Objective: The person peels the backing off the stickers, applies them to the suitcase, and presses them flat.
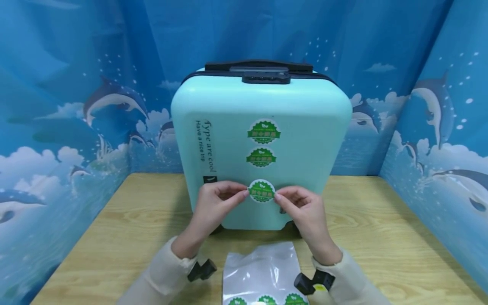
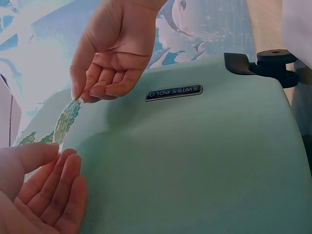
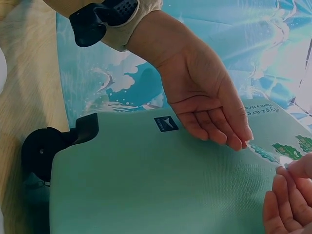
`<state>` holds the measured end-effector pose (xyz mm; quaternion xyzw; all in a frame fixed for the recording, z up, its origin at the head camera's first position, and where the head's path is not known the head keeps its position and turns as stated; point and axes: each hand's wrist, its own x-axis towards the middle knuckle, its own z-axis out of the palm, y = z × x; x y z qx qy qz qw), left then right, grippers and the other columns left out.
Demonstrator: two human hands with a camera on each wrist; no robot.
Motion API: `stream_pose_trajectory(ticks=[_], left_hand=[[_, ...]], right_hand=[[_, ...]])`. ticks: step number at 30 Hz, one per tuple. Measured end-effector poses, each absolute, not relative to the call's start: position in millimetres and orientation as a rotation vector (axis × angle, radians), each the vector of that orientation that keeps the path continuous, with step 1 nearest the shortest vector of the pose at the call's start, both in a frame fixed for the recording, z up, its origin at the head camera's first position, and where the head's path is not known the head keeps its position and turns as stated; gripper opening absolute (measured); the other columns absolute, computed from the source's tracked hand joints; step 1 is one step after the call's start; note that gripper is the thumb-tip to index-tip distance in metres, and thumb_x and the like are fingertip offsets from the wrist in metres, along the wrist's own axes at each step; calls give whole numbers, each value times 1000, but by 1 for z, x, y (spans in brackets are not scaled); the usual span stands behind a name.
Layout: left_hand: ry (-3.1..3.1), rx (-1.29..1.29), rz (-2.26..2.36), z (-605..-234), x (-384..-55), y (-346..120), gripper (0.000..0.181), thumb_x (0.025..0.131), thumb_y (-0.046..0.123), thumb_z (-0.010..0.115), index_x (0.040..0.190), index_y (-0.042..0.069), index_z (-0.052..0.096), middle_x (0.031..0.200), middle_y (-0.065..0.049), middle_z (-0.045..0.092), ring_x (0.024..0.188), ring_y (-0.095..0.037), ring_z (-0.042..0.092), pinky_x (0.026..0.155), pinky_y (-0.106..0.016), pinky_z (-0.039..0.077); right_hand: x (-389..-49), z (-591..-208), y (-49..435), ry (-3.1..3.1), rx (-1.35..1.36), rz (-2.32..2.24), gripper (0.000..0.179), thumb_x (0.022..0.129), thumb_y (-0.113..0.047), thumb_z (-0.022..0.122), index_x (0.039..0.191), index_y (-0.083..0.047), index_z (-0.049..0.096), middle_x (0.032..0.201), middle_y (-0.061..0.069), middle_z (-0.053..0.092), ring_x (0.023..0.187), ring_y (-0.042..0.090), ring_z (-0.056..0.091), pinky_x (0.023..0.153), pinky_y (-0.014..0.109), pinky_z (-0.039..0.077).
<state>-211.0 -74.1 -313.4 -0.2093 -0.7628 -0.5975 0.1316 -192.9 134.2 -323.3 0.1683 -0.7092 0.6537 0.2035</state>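
A round green-and-white sticker [image 1: 261, 190] is held by its edges in front of the lower face of a mint-green suitcase [image 1: 305, 148]. My left hand [image 1: 218, 204] pinches its left edge between thumb and index finger. At the opposite edge, my right hand [image 1: 305, 208] pinches it the same way. In the left wrist view the sticker [image 2: 66, 122] is seen nearly edge-on, tilted off the shell; whether any of it touches the suitcase I cannot tell. Two similar stickers, an upper one [image 1: 264, 132] and a middle one [image 1: 261, 157], are stuck in a column above.
The suitcase stands upright on a wooden table [image 1: 354, 220], its black handle [image 1: 259, 65] on top. A glossy sticker sheet [image 1: 261, 269] with several green stickers lies between my forearms at the front. Blue dolphin-print curtains [image 1: 236, 29] surround the table's back and sides.
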Motion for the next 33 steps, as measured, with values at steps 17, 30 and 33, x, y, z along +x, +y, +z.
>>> stream_pose_trajectory(ticks=[17, 30, 33], left_hand=[[-2117, -572, -1784, -312, -212, -72, 11, 81, 13, 74, 88, 4, 73, 82, -8, 72, 71, -15, 68, 66, -29, 57], [-2075, -570, -1634, -309, -211, -71, 3, 82, 11, 73, 85, 9, 73, 80, 0, 71, 66, -10, 65, 60, -28, 56], [-2072, -574, -1618, -308, -211, -70, 3, 83, 11, 73, 85, 9, 73, 80, 1, 71, 66, -10, 65, 60, -28, 56]], right_hand=[[-199, -318, 129, -1971, 489, 1748, 6, 83, -4, 71, 85, 1, 70, 71, 2, 69, 54, 22, 58, 46, 29, 48], [-200, -318, 122, -1868, 560, 1623, 3, 80, -1, 72, 83, 1, 72, 68, 13, 69, 49, 15, 59, 40, 24, 45], [-201, -317, 122, -1865, 543, 1608, 3, 81, -1, 72, 83, 0, 73, 68, 12, 69, 49, 15, 59, 40, 23, 45]])
